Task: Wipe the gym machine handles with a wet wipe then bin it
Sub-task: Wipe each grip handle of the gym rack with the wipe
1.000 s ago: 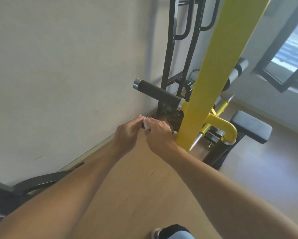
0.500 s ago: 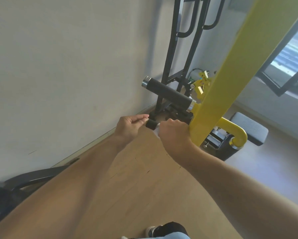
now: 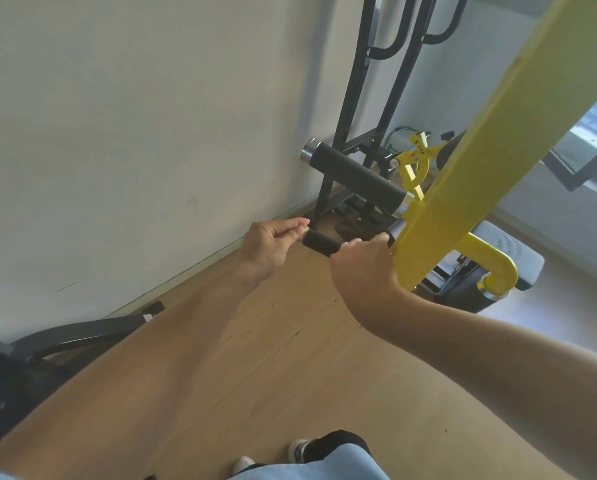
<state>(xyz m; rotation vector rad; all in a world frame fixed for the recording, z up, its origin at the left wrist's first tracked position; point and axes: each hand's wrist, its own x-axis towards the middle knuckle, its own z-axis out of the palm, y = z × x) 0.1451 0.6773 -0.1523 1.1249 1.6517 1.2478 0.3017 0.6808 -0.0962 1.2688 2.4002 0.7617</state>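
- Black foam handle (image 3: 321,242) juts from the yellow beam (image 3: 463,188) at 3 o'clock.
- Left hand (image 3: 273,245) pinches its metal end; right hand (image 3: 363,261) curls round it, wipe hidden beneath.
- Best practice: steady the end, twist while sliding along.

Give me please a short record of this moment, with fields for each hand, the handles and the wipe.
left hand: pinches the metal end cap of the short black foam handle
right hand: curled round the same handle, close to the yellow steel beam
wet wipe: not visible now; may be hidden under the right hand
long black foam handle: above the short one, untouched
floor: light wooden floor
wall: plain pale wall to the left
bin: none in view
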